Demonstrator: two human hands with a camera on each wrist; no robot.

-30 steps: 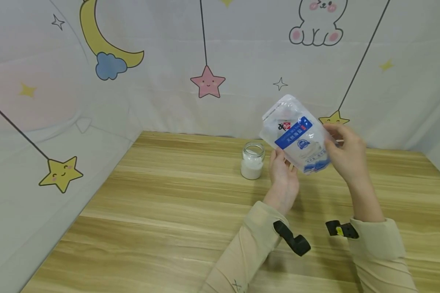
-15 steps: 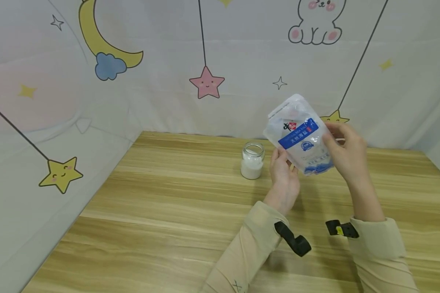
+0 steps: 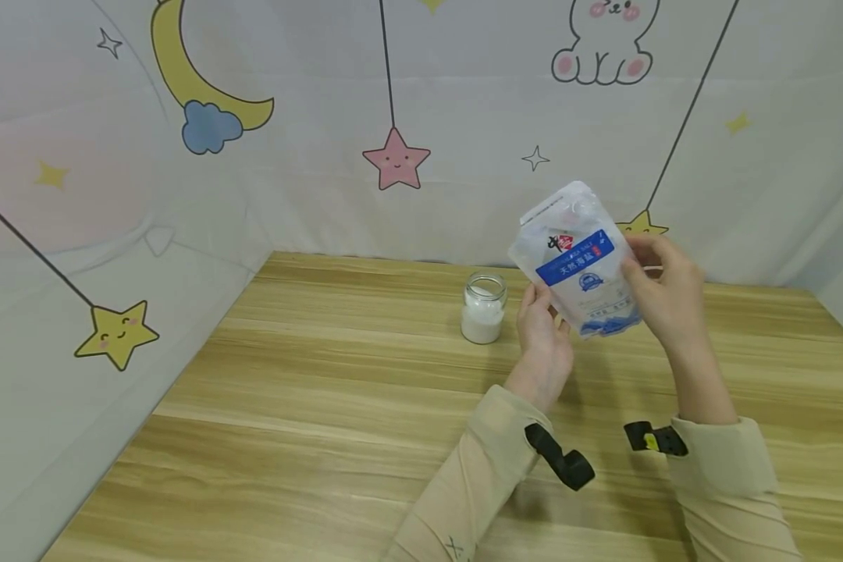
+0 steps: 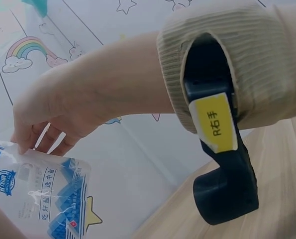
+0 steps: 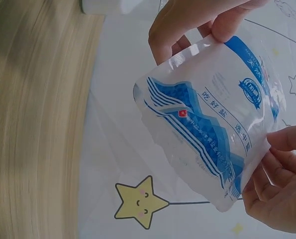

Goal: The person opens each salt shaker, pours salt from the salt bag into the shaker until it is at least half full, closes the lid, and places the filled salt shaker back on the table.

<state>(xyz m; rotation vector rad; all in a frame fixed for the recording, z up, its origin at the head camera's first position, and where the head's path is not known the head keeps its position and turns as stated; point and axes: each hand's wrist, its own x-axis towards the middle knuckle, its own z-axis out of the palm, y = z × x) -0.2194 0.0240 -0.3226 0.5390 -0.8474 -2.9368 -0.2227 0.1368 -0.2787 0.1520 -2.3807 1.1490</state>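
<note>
Bag (image 3: 583, 293), head view: being held above table (image 3: 309, 437).
Jar (image 3: 482, 321), head view: being seen uncapped, seemingly part-filled, rest unfilled.
Edge (image 4: 63, 159), left-wrist view: being pinched by right hand (image 4: 55, 112).
Opposite edge (image 5: 188, 58), right-wrist view: being pinched by left hand (image 5: 197, 22).

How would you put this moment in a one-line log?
left hand: holds bag | right hand: holds bag's right edge | bag: tilted, above table | jar: open, upright on table, white contents

I see beige sleeves (image 3: 734, 511) with ribbed cuffs (image 4: 267, 74), a curved black mount (image 3: 576, 471) on each — the right one bearing a yellow label (image 4: 215, 122) marked "R右手" — and a small dark mark (image 3: 453, 548) on the left sleeve (image 3: 457, 476).
</note>
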